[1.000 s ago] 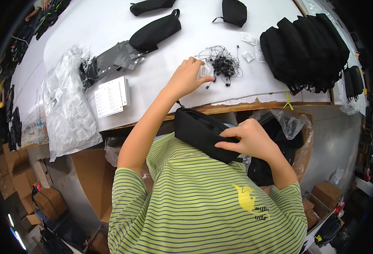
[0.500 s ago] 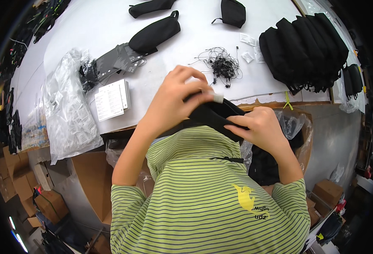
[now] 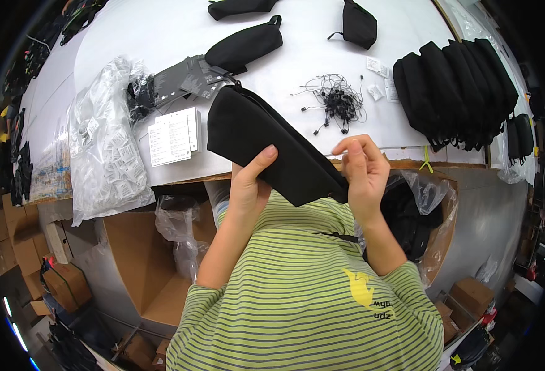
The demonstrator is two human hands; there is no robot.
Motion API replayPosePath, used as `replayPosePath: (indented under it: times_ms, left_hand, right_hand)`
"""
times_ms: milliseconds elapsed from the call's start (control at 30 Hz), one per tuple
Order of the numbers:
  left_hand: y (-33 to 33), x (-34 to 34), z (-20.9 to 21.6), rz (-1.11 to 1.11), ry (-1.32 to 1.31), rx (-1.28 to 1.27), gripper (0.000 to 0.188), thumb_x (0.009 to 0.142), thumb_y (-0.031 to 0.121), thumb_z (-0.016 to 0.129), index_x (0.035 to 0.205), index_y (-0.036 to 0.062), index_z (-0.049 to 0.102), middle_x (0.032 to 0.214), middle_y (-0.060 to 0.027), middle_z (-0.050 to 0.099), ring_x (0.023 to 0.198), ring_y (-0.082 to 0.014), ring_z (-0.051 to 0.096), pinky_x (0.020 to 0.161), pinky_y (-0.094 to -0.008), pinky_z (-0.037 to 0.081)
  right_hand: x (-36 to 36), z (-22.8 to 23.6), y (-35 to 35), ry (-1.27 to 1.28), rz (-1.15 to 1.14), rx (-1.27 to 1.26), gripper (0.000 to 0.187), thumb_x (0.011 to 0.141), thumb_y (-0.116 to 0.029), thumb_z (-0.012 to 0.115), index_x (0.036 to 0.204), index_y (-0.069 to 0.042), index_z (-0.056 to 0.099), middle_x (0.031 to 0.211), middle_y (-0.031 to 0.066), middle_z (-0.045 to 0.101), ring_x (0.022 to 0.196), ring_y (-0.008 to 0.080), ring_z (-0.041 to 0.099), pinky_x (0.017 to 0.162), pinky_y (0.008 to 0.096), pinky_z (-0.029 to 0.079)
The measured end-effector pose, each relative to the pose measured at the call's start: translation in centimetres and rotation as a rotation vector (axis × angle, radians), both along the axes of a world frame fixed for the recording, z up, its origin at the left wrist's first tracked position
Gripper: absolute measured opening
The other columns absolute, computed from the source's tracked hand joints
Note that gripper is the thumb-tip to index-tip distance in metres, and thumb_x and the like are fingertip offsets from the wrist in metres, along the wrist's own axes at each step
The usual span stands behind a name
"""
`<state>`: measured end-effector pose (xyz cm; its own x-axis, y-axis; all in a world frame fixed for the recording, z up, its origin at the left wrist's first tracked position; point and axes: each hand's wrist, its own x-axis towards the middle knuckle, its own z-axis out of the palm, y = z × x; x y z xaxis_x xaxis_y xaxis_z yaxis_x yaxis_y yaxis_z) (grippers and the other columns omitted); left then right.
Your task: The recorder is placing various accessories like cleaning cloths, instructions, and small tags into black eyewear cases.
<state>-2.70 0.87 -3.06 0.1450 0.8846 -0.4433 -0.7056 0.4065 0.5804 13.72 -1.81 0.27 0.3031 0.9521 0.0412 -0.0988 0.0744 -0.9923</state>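
Observation:
A black fabric pouch (image 3: 257,139) slants across in front of my chest, just over the table's near edge. A zipper runs along its upper right edge, and a small loop shows at its far left end. My left hand (image 3: 252,182) grips it from below, thumb on the near face and the other fingers hidden behind. By the pouch's right end, my right hand (image 3: 362,176) is raised with fingers loosely bent and apart; nothing shows between them. Beyond it lies a tangle of black strings (image 3: 342,102). White cards (image 3: 172,139) are stacked to the left.
A row of black pouches (image 3: 452,93) stands at the right. Further pouches (image 3: 248,44) lie at the back, beside dark grey cards (image 3: 176,80). A clear bag of small white packets (image 3: 108,154) hangs over the front edge. Below are an open carton (image 3: 130,260) and a plastic-lined box (image 3: 442,247).
My left hand has shifted from the pouch's opening to its body, and the small white thing it held is out of sight. The pouch is now turned broadside; my right hand has come off its edge.

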Motion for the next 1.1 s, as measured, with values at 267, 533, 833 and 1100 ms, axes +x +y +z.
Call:
replayPosePath:
  times_ms: [267,533,833,1100]
  left_hand:
    - [0.5,-0.5,1.3,-0.451,0.154,0.138,0.043,0.076,0.01,0.075,0.112,-0.0046,0.057,0.101,-0.0096,0.064,0.09,-0.0158,0.063,0.081,-0.0278,0.051]
    - [-0.3,0.2,2.4,-0.484,0.11,0.063,0.038,0.08,0.017,0.073,0.109,-0.0035,0.058,0.093,-0.0089,0.066,0.078,-0.014,0.065,0.071,-0.0258,0.054]
    - [1.0,0.3,1.3,-0.195,0.079,-0.046,0.028,0.083,0.018,0.068,0.103,-0.0002,0.062,0.087,-0.0075,0.068,0.073,-0.0147,0.066,0.066,-0.0262,0.055]
    - [4.0,-2.7,-0.5,-0.083,-0.191,-0.102,0.021,0.089,0.018,0.061,0.102,0.0013,0.063,0.091,-0.0077,0.068,0.078,-0.0184,0.068,0.069,-0.0303,0.057]
  right_hand:
    - [1.4,-1.4,1.4,0.064,0.258,-0.131,0.037,0.097,-0.028,0.042,0.093,0.004,0.062,0.089,0.0051,0.061,0.087,0.0112,0.055,0.083,0.0232,0.04]
    - [1.3,0.0,2.0,-0.028,-0.014,0.103,0.014,0.08,-0.003,0.071,0.092,0.002,0.065,0.086,0.0036,0.066,0.076,0.0098,0.061,0.072,0.0229,0.048]
    - [1.0,0.8,0.7,-0.483,0.157,0.241,0.008,0.074,0.001,0.072,0.079,0.001,0.066,0.074,0.0062,0.063,0.065,0.0135,0.058,0.06,0.0233,0.046]
    - [1.1,1.5,-0.9,-0.402,0.613,0.072,0.014,0.072,-0.004,0.075,0.082,-0.001,0.066,0.081,0.0072,0.064,0.071,0.0169,0.06,0.061,0.0254,0.046]
